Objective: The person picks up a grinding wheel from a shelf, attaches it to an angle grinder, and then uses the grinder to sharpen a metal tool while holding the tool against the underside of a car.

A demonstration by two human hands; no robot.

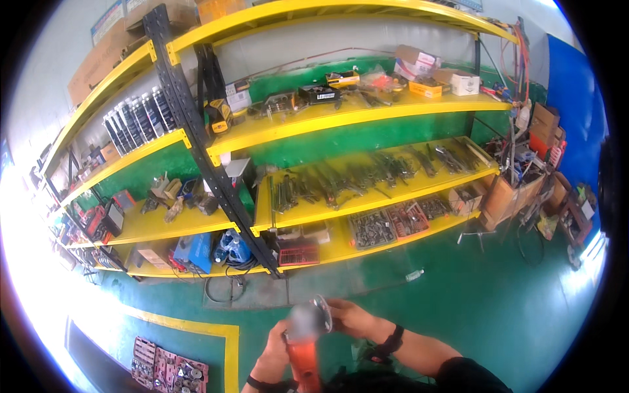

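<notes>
An angle grinder (pixel 303 361) with an orange body is held up in front of me at the lower middle, its blurred grey head pointing away. My left hand (pixel 275 348) is closed round the grinder's side near where head and body meet. On the other side, the fingers of my right hand (pixel 352 319) are closed on the round metal disc or guard (pixel 322 313) at the head. Which of the two it is, I cannot tell. The grinder's rear end runs out at the lower edge.
Ahead stands a yellow rack (pixel 354 213) with dark posts, bearing rows of wrenches (pixel 334 180) and trays of sockets (pixel 373 228). An opened tool case (pixel 169 370) lies on the floor at lower left. A clear bottle (pixel 415 275) lies before the rack; a wooden crate (pixel 511 200) stands right.
</notes>
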